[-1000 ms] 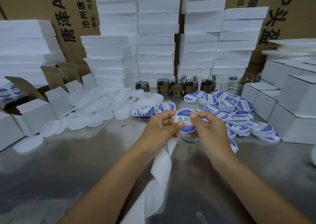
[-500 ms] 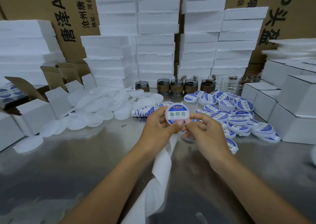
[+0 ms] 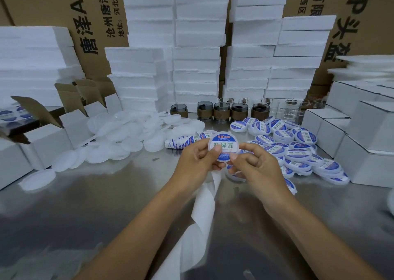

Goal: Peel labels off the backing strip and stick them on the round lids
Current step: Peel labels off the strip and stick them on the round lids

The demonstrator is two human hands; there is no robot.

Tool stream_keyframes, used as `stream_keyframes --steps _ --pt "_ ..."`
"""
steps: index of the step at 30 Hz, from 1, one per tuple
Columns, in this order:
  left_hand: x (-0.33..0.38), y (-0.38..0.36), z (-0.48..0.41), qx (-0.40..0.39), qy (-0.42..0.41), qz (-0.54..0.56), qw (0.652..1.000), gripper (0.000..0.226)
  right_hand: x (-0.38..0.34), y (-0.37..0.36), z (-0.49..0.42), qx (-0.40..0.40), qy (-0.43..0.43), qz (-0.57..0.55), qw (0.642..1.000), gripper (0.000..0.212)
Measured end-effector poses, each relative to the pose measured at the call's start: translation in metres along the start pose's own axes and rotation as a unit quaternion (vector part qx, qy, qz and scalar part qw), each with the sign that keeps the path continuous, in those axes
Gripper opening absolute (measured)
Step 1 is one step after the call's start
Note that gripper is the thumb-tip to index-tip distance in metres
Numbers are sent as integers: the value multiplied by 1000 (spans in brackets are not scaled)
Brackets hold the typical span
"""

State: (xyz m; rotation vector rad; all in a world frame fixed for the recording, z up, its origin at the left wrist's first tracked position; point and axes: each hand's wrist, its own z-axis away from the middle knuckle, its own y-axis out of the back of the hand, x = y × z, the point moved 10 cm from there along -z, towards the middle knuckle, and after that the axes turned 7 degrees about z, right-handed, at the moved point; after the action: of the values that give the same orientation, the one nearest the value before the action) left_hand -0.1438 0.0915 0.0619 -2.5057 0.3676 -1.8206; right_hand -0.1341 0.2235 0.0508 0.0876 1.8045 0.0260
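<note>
Many white foam blocks (image 3: 196,66) tower behind the steel table (image 3: 85,205). Blank lids (image 3: 119,138) lie heaped at left and labelled lids (image 3: 298,149) at right. A backing strip (image 3: 204,205) trails below the hands. The left hand (image 3: 198,162) and right hand (image 3: 258,166) pinch one round lid (image 3: 222,146) between them, label facing up.

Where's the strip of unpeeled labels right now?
Head view, centre: the label strip lies on the table just beyond the left hand, between the blank lids on its left and the labelled lids on its right.
</note>
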Motion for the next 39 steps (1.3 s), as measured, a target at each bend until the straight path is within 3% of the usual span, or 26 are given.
stream_keyframes --steps 4,10,15,19,23,28,39 --pt "-3 8 -2 37 15 13 999 13 0 17 -7 29 -1 10 1000 18" --pt "1 80 -9 232 4 15 973 16 5 100 -12 238 -26 169 956 17" --pt "0 141 -7 323 12 -171 931 18 9 118 -9 283 -41 210 935 35" --pt "-1 174 -2 384 15 -241 891 27 4 115 -8 284 -3 267 921 31" --pt "-7 175 -16 349 48 -366 861 29 -3 97 -8 255 32 381 888 18" --pt "-18 175 -32 302 107 -447 835 34 -3 82 -12 227 45 438 869 15" --pt "-17 176 -38 297 133 -527 785 41 -6 74 -12 200 67 446 870 10"
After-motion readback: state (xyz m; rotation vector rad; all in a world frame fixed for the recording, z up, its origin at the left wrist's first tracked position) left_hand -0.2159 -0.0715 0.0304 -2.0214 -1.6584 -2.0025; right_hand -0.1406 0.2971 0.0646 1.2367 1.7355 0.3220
